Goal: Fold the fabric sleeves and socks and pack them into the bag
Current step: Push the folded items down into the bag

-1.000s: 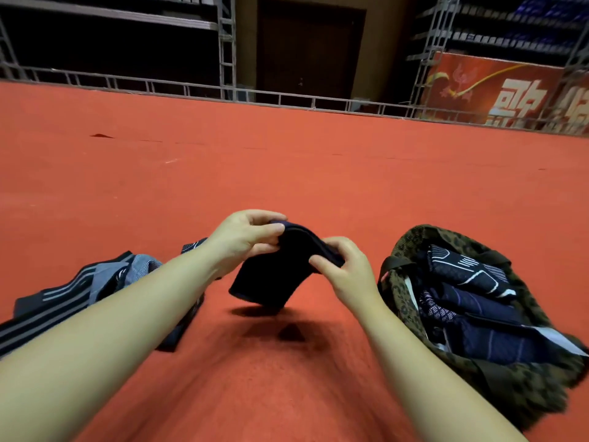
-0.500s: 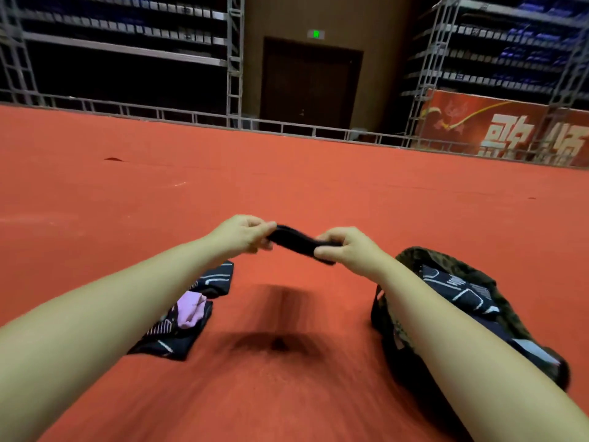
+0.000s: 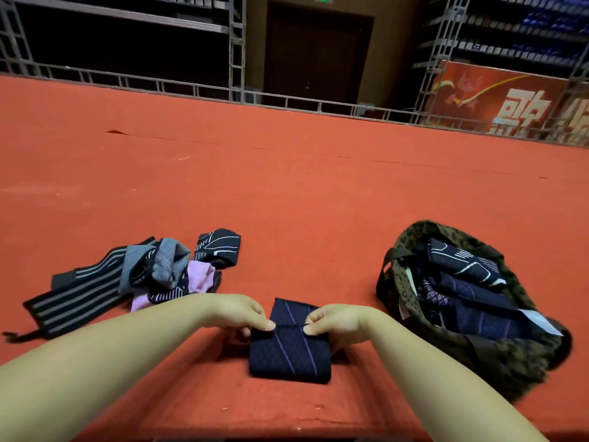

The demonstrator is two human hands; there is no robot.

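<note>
A dark navy sleeve with purple stripes (image 3: 288,352) lies folded on the red carpet in front of me. My left hand (image 3: 242,312) pinches its left edge at the fold and my right hand (image 3: 334,320) pinches its right edge. To the right stands an open leopard-print bag (image 3: 411,237) with several folded dark pieces inside. On the left lies a loose pile of fabric pieces (image 3: 165,266): a black sleeve with grey stripes (image 3: 76,301), grey striped socks, a pink piece and a dark piece with white lines (image 3: 220,247).
Red carpet (image 3: 287,186) covers the whole floor. Far behind it run a metal rail and scaffolding (image 3: 236,59), a dark door (image 3: 318,52) and a red banner (image 3: 510,100) at the right.
The navy sleeve was held stretched in the air between both hands; now it rests folded on the carpet with both hands still pinching it. The view has tilted down.
</note>
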